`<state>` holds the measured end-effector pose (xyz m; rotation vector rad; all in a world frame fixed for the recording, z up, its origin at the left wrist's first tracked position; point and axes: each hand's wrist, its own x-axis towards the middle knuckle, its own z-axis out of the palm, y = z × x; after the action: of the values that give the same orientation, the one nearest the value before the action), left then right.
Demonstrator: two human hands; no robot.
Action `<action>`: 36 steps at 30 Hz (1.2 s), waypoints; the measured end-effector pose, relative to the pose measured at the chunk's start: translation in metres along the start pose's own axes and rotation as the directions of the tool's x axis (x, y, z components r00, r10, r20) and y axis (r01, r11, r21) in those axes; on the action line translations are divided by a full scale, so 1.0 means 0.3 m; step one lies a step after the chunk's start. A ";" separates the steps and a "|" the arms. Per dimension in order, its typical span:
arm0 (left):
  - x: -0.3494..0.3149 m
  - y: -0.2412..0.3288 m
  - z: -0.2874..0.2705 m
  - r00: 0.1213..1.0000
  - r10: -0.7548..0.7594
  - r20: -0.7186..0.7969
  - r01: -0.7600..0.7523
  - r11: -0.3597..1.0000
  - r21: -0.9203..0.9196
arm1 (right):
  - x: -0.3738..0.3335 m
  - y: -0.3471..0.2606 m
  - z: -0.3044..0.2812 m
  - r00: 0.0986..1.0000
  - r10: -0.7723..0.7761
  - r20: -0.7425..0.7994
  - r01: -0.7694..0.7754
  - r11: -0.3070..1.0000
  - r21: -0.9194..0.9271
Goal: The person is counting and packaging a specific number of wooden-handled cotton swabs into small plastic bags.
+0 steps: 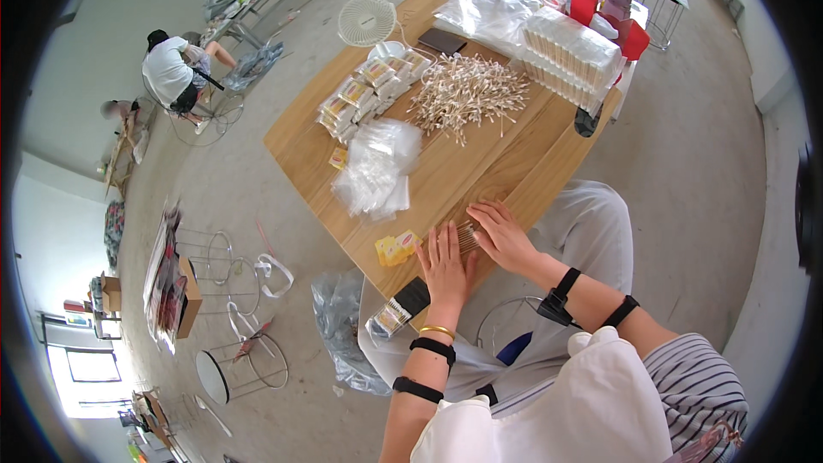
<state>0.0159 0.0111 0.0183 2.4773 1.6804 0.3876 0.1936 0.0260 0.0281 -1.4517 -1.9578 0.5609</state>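
Note:
At the table's near edge, my left hand (446, 267) lies flat with its fingers stretched forward. My right hand (504, 238) rests opposite, fingers extended toward the left. Between the two is a row of thin cotton swabs (466, 238), touched from both sides and partly hidden by the fingers. Small yellow cards (395, 249) lie just left of my left hand. Below them, a packet of swabs (391, 317) sits by a black holder (413, 295) at the table corner. Farther up are a stack of clear plastic bags (377, 167) and a large loose heap of swabs (471, 94).
Filled swab packets (369, 93) are piled at the table's far left, near a white fan (367, 21). Plastic-wrapped swab bundles (570, 56) stand far right. A grey plastic bag (343, 326) hangs beside my leg. Another person (176, 73) sits far left; a stool (214, 375) lies on the floor.

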 end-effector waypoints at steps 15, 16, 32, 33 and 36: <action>-0.066 -0.085 -0.005 0.993 -0.106 0.041 0.106 0.994 0.015 | -0.059 -0.032 -0.008 0.980 -0.067 0.185 0.120 0.949 -0.291; -0.063 -0.078 -0.003 0.990 -0.115 0.082 0.110 0.992 0.061 | -0.057 -0.030 0.016 0.980 -0.067 0.187 0.120 0.949 -0.292; -0.041 -0.028 0.006 0.998 0.027 0.063 -0.025 0.999 -0.031 | -0.054 -0.034 0.095 0.974 -0.096 0.205 0.175 0.895 -0.411; -0.042 -0.029 0.008 0.997 0.018 0.074 -0.017 1.000 -0.019 | -0.045 -0.037 0.086 0.975 -0.089 0.205 0.163 0.911 -0.380; -0.053 -0.031 0.010 0.995 0.007 0.096 -0.008 1.000 0.017 | -0.020 -0.034 0.044 0.962 -0.156 0.224 0.230 0.906 -0.356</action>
<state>0.0029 0.0000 0.0110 2.4728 1.6450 0.2514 0.1785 0.0176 0.0242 -1.4422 -2.4361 0.2434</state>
